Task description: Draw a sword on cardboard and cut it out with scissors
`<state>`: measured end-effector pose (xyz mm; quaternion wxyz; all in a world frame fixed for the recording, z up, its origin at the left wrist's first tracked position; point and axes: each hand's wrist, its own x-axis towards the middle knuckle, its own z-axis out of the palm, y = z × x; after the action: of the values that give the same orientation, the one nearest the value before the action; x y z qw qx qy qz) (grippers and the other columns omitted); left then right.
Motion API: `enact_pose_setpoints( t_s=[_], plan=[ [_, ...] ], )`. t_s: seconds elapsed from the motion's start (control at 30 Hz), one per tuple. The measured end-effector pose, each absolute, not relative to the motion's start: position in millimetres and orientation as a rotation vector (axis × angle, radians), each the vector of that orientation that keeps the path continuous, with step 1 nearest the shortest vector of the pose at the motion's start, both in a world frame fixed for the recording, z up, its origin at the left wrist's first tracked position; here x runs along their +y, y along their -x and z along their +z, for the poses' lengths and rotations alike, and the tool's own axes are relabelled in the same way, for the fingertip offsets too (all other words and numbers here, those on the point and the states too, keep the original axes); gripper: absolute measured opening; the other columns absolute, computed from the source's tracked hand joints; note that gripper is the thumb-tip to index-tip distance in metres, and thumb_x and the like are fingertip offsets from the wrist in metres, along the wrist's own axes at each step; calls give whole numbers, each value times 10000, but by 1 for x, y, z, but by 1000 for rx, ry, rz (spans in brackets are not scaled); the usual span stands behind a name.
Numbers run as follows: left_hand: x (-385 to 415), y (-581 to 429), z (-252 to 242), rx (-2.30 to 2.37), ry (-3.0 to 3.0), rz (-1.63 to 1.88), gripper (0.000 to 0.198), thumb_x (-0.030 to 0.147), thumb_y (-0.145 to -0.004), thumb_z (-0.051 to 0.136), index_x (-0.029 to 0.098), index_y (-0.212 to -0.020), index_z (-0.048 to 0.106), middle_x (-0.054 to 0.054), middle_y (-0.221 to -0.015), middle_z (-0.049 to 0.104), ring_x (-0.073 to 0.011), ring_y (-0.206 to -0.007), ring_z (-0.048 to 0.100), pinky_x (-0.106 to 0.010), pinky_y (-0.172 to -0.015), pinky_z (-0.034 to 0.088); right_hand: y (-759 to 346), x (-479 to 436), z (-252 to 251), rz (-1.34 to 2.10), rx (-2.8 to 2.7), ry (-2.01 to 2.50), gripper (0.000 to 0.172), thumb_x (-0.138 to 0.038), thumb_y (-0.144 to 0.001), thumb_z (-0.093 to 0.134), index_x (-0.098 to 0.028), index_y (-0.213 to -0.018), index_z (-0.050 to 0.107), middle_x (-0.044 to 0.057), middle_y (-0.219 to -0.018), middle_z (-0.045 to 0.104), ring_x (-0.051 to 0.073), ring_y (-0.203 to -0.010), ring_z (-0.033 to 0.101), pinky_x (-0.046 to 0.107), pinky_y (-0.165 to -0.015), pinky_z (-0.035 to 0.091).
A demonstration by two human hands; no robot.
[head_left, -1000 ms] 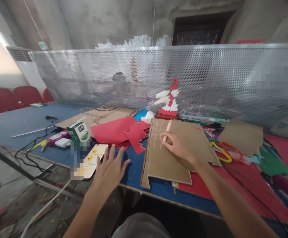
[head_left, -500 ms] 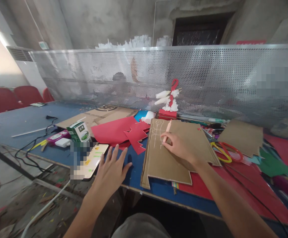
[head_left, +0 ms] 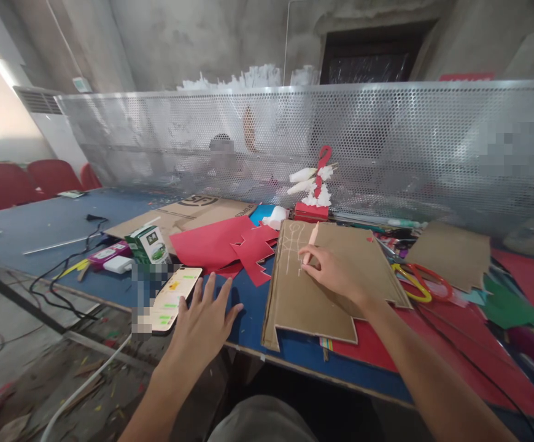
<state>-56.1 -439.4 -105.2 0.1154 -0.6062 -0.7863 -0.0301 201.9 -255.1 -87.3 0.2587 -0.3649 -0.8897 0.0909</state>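
Note:
My right hand (head_left: 336,270) is closed on a pale pink pencil-like stick (head_left: 310,240), its tip against a brown cardboard sheet (head_left: 308,301) that bears white drawn lines. With fingers spread, my left hand (head_left: 202,325) hovers open over the front edge of the blue table (head_left: 41,224), just right of a phone (head_left: 171,298) with a lit screen. Red cut paper (head_left: 230,244) lies between the phone and the cardboard.
A green and white carton (head_left: 148,244), cables and small gadgets sit left of the phone. Scissors with yellow and red handles (head_left: 417,281), more cardboard and coloured paper lie to the right. A perforated metal screen (head_left: 386,141) runs along the table's back, with a red and white craft piece (head_left: 315,187) before it.
My left hand has shifted slightly along the table edge beside the phone, fingers still spread. The right hand and its stick have stayed put on the cardboard.

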Motion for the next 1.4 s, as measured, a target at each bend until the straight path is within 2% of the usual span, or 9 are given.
enact_pose_setpoints(
  t_s=[1.23,1.4],
  plan=[
    [-446,58,-109,-2263,1847,-75,561,495,-997,481,258,-1503,529,-163,-1599,472,-421,-1490,392,-628,-1150,374,-201,-256,-88,244,-2418,987,250,-239,-934,640,-310,-1173,645,16,-1081,765,215,-861,703,323,-772,472],
    [-445,59,-110,-2258,1854,-71,563,503,-1002,465,256,-1505,526,-160,-1596,477,-420,-1492,388,-632,-1151,368,-201,-257,-86,240,-2423,997,236,-247,-944,634,-306,-1173,644,8,-1089,765,203,-863,702,305,-740,454]
  ],
)
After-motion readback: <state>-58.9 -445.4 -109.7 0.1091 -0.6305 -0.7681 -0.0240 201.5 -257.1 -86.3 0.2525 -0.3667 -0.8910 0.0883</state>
